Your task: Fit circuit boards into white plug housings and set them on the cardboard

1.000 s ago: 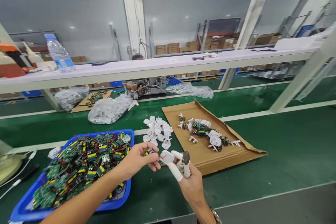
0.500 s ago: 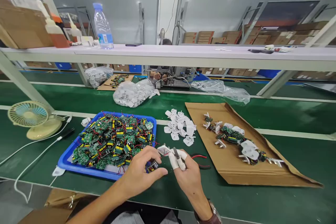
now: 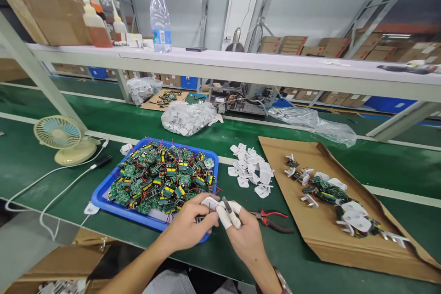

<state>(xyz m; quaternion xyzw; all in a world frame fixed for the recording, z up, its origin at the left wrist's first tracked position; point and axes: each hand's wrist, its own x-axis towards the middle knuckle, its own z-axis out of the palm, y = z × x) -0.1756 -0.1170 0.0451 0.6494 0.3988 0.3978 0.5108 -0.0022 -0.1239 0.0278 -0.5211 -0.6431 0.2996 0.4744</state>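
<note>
My left hand (image 3: 191, 223) is closed at the front edge of the blue tray, its fingers and thumb around a white plastic plug piece (image 3: 209, 202). Part of a small circuit board shows beneath those fingers, mostly hidden. My right hand (image 3: 243, 232), with white covers on its thumb and a finger, meets the left at the plug piece. It grips a slim dark-tipped tool (image 3: 226, 204) whose kind I cannot make out. Red-handled pliers (image 3: 272, 220) lie just right of this hand. Populated circuit boards (image 3: 165, 177) with red wires are heaped in the blue tray (image 3: 103, 202).
White plug pieces (image 3: 251, 167) lie in a pile behind my hands. At right, a cardboard sheet (image 3: 324, 245) bears boards joined to plug pieces. A small fan (image 3: 58, 135) stands left. A shelf (image 3: 220, 62) crosses above the bench, carrying a water bottle (image 3: 161, 20).
The view has shifted, so the bench appears farther right. My left hand has drawn closer to the right, its thumb now at the white plug piece. More of the pliers shows.
</note>
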